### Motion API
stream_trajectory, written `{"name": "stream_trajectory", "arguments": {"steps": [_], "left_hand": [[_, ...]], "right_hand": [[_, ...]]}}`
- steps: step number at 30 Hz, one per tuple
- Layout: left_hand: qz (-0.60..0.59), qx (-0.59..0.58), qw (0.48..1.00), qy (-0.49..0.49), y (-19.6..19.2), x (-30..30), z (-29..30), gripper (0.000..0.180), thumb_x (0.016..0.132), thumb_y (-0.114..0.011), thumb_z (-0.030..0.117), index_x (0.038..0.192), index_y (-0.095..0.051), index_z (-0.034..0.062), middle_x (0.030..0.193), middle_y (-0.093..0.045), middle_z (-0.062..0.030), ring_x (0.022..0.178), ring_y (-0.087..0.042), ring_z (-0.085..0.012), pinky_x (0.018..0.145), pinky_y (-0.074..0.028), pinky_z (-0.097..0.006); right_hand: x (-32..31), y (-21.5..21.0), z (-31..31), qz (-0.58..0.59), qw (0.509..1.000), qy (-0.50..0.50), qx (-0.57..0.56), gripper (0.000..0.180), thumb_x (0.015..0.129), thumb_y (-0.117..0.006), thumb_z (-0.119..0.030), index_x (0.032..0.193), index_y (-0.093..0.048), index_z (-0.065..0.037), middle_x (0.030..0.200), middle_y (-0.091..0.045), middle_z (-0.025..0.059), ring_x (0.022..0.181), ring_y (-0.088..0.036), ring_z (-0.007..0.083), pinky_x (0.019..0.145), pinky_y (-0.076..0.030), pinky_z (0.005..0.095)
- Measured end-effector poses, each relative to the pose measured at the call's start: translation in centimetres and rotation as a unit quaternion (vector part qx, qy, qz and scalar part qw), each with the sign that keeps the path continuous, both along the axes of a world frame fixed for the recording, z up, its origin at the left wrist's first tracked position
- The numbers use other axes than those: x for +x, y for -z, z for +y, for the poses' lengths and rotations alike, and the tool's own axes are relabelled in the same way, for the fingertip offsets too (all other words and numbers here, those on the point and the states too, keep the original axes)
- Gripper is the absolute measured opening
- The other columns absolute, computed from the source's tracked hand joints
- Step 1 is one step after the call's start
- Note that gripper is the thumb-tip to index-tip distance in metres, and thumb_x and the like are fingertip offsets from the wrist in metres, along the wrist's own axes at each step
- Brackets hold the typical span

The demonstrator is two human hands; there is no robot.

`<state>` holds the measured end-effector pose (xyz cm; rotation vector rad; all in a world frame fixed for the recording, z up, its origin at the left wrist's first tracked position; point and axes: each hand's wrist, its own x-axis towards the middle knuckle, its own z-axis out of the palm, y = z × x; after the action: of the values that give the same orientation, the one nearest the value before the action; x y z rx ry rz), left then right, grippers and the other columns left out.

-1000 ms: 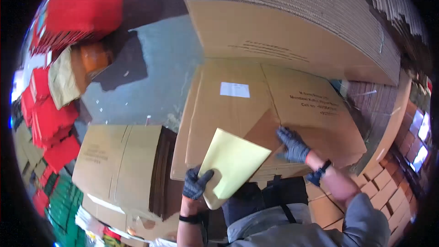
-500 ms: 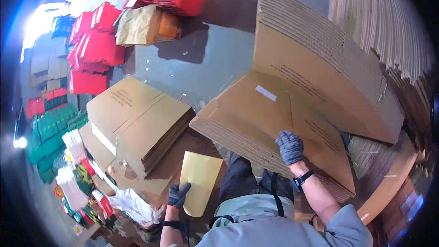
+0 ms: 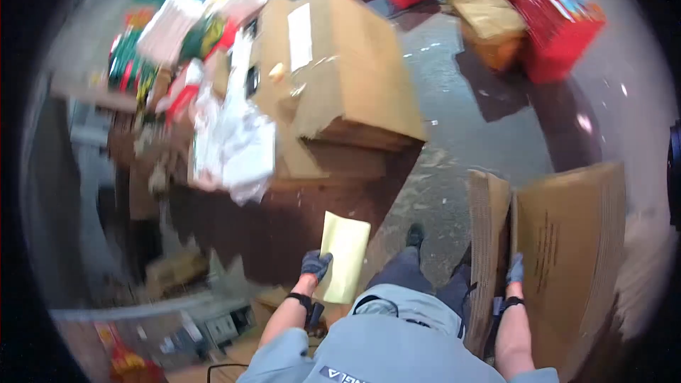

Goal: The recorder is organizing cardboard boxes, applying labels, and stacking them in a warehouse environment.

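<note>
1. Presently, the left hand (image 3: 315, 264), gloved, is closed on the edge of a yellow envelope (image 3: 345, 255), which stands upright in front of the person's left knee.
2. The right hand (image 3: 515, 269), also gloved, grips the near edge of a flattened cardboard box (image 3: 567, 241) held on end at the person's right side; the fingers wrap around the board, so the hold looks firm.
3. Landmark: a stack of flat cardboard (image 3: 340, 78) lies on a dark table (image 3: 284, 227). The envelope is just short of the table's near edge; the held box is well apart from the stack, across a strip of grey floor (image 3: 461, 128).
4. White plastic bags (image 3: 234, 142) and mixed coloured packets lie left of the stack. Red crates (image 3: 560, 21) and a brown paper bag (image 3: 489, 10) sit beyond it on the floor.
5. Judgement: the step in hand appears to be carrying one box and the envelope away together. The next move calls for keeping the tall board from tipping or catching the leg, since one hand alone steadies it.
6. The picture is blurred; finer detail cannot be told.
</note>
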<state>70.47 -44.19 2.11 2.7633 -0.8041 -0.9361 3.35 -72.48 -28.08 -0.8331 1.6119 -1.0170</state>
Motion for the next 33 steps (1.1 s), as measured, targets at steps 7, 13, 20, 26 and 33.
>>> {"name": "stream_trajectory", "arguments": {"steps": [7, 13, 20, 26, 33], "left_hand": [[-0.098, 0.123, 0.916, -0.369, 6.2, -3.4, 35.1, 0.052, 0.089, -0.060, 0.049, 0.108, -0.069, 0.0014, 0.113, -0.067, -0.0256, 0.111, -0.060, -0.0422, 0.093, -0.048, -0.052], [-0.214, 0.229, 0.755, -0.576, 14.2, -18.4, 54.8, 0.047, 0.087, -0.056, 0.047, 0.100, -0.067, 0.0033, 0.115, -0.067, -0.0257, 0.110, -0.063, -0.0396, 0.091, -0.050, -0.049], [-0.326, 0.423, 0.738, -0.414, 12.2, -18.7, 68.9, 0.038, 0.096, -0.054, 0.034, 0.105, -0.066, -0.0010, 0.115, -0.069, -0.0214, 0.107, -0.065, -0.0362, 0.088, -0.051, -0.048], [-0.079, -0.310, 0.514, -0.796, 9.8, -9.3, 54.6, 0.069, 0.094, -0.066, 0.037, 0.147, -0.042, 0.0003, 0.129, -0.059, -0.0154, 0.106, -0.061, -0.0286, 0.090, -0.052, -0.043], [-0.093, 0.030, 0.771, -0.629, 15.1, -8.7, 58.8, 0.078, 0.091, -0.068, 0.043, 0.149, -0.037, 0.0017, 0.148, -0.048, -0.0197, 0.130, -0.051, -0.0329, 0.109, -0.042, -0.041]], "right_hand": [[16.7, -9.8, -2.1, 0.090, 0.721, -0.402, 0.558, 0.048, 0.093, -0.055, -0.061, 0.118, -0.066, -0.021, 0.111, -0.069, 0.0052, 0.102, -0.063, 0.0306, 0.083, -0.050, 0.0538], [24.1, -12.2, -12.6, 0.285, 0.693, -0.467, 0.468, 0.046, 0.093, -0.059, -0.052, 0.120, -0.067, -0.015, 0.119, -0.068, 0.0105, 0.104, -0.064, 0.0364, 0.088, -0.051, 0.0540], [56.8, -18.2, -8.9, 0.227, 0.741, -0.632, 0.030, 0.058, 0.094, -0.068, -0.019, 0.145, -0.048, 0.000, 0.149, -0.050, 0.0173, 0.132, -0.051, 0.0244, 0.109, -0.041, 0.0347], [78.3, -27.3, -0.1, 0.233, 0.665, -0.701, -0.109, 0.063, 0.094, -0.069, -0.031, 0.149, -0.047, -0.008, 0.138, -0.059, 0.0203, 0.119, -0.061, 0.0255, 0.100, -0.048, 0.0352], [97.1, -32.1, 16.4, 0.095, 0.760, -0.636, -0.098, 0.083, 0.078, -0.084, -0.042, 0.137, -0.048, 0.003, 0.121, -0.068, 0.0213, 0.110, -0.066, 0.0307, 0.096, -0.051, 0.0386]]}}
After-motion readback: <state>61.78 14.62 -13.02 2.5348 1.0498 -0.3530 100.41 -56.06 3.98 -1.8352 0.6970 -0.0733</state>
